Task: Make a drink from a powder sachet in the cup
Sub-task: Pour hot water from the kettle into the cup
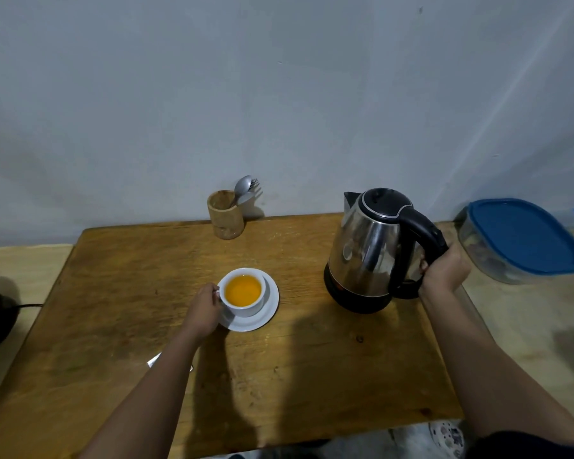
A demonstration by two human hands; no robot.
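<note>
My left hand (203,309) pinches the handle of the full, fragile cup (243,292) on its saucer (270,304), right hand (444,271) wrapped round the heavy kettle (368,250) handle, so I'd lift slowly.

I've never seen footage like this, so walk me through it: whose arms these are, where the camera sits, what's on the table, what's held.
No machine here: a person wears one camera on the head, looking down at their own arms. The left hand holds a white cup of orange drink on a saucer. The right hand grips the handle of a steel kettle standing on the wooden table. Behind stand a wooden holder with cutlery and, far right, a blue-lidded container.
</note>
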